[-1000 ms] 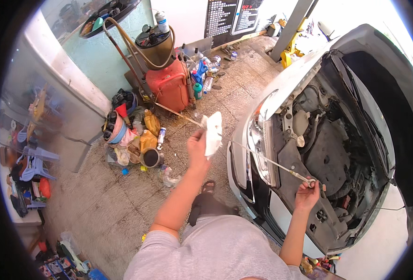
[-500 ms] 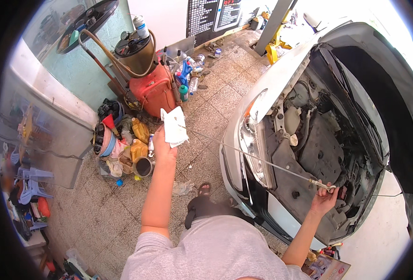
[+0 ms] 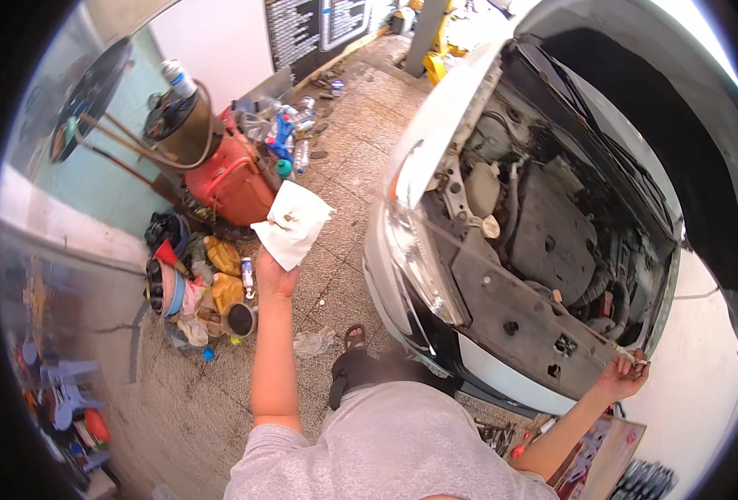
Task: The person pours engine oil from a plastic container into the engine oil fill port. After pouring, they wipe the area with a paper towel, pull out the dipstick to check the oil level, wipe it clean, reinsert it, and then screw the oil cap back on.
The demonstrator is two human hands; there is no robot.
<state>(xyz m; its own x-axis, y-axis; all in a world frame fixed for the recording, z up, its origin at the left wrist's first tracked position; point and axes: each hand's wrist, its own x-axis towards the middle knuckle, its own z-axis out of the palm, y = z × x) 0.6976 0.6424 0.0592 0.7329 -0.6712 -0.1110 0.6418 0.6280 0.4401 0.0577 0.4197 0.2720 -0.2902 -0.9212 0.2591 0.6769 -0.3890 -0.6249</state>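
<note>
My left hand (image 3: 277, 279) holds up a square white paper wipe (image 3: 298, 229) with a dark smudge near its middle. My right hand (image 3: 623, 380) is closed at the front right corner of the car's engine bay (image 3: 560, 237), fingers pinched on the pale handle end of a dipstick (image 3: 632, 359). The dipstick's long blade is smeared by motion, a faint band stretching leftward over the front panel (image 3: 523, 321); its tip cannot be made out. Wipe and dipstick handle are far apart.
The raised bonnet (image 3: 644, 108) stands over the engine bay at right. A red wheeled oil drainer (image 3: 235, 179) is at far left, beside yellow jugs (image 3: 225, 292) and a dark-filled container (image 3: 240, 319). An open tool case (image 3: 590, 458) lies below my right arm.
My right hand has moved right and toward me, drawing the dipstick off the wipe. The wipe now lies more spread out in my left hand. The view has shifted to the right.
</note>
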